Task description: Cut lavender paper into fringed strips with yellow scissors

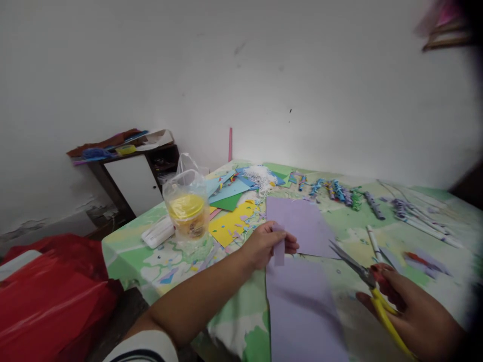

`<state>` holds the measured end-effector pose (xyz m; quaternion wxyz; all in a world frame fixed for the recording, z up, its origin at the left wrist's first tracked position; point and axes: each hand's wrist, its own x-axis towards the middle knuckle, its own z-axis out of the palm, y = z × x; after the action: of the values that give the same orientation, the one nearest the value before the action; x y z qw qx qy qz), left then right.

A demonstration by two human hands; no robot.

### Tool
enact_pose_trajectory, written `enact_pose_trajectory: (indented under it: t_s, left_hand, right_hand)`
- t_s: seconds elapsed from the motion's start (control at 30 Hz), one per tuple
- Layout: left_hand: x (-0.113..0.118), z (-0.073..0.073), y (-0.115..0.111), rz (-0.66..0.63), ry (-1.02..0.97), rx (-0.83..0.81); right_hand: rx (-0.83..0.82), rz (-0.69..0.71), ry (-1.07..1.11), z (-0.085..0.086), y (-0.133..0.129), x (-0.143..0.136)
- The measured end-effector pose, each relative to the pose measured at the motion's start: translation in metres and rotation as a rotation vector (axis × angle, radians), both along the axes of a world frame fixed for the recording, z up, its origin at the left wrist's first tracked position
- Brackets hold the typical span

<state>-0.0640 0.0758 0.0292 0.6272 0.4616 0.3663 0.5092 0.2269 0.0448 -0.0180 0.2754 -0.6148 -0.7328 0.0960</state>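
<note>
Pinched in my left hand [266, 244] is a small strip of purple paper [279, 253], held above the table. My right hand [411, 301] grips a pair of scissors [372, 286] with yellow handles, its blades slightly parted and pointing up-left toward the strip. Beneath my hands lie two purple sheets, a far purple sheet [302, 226] and a near purple sheet [305, 311]. A white marker pen [373, 243] rests just beyond the scissors.
A clear bag with a yellow-lidded tub [186, 208] stands on the left of the table. Behind are coloured sheets [226, 203], white shredded strands [260, 177] and several curled paper rolls [337, 192]. A red bag [56, 296] sits at the lower left, near a cabinet [132, 183].
</note>
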Motion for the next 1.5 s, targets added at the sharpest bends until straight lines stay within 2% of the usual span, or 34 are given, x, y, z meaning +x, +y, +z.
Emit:
enact_pose_trajectory:
  t_s: [0.07, 0.13, 0.33, 0.47, 0.63, 0.8, 0.97, 1.13, 1.27, 1.37, 1.5]
  left_hand:
    - [0.013, 0.006, -0.008, -0.065, -0.139, -0.077]
    - [0.024, 0.01, -0.014, -0.139, -0.172, -0.118]
    - [0.043, 0.012, -0.03, -0.272, 0.122, -0.107]
    - [0.051, 0.007, -0.032, -0.292, 0.16, -0.067]
    - [0.057, 0.007, -0.028, -0.241, 0.108, -0.071]
    - [0.06, 0.01, -0.027, -0.165, 0.201, -0.088]
    - [0.061, 0.002, -0.026, -0.147, 0.235, -0.056]
    - [0.059, -0.007, -0.028, -0.147, 0.116, -0.057]
    - [0.055, -0.004, -0.03, -0.146, 0.22, -0.066]
    - [0.053, -0.002, -0.03, -0.1, 0.289, -0.05]
    - [0.053, -0.006, -0.032, -0.095, 0.322, -0.022]
  right_hand:
    - [-0.034, 0.008, 0.006, 0.003, -0.008, -0.004]
    - [-0.043, 0.005, 0.01, 0.006, -0.012, -0.006]
    - [0.042, 0.059, -0.009, 0.002, -0.012, -0.005]
    - [0.036, 0.047, -0.011, -0.001, -0.01, -0.004]
    - [0.019, 0.032, -0.008, -0.001, -0.01, -0.002]
    - [-0.005, 0.022, 0.006, 0.004, -0.014, -0.006]
    - [-0.052, 0.096, -0.018, 0.014, -0.023, -0.017]
    - [-0.123, 0.132, -0.064, 0.012, -0.025, -0.02]
    - [-0.128, 0.157, -0.066, 0.007, -0.026, -0.019]
    - [-0.109, 0.164, -0.053, 0.006, -0.029, -0.021]
    - [-0.114, 0.17, -0.041, 0.007, -0.033, -0.025]
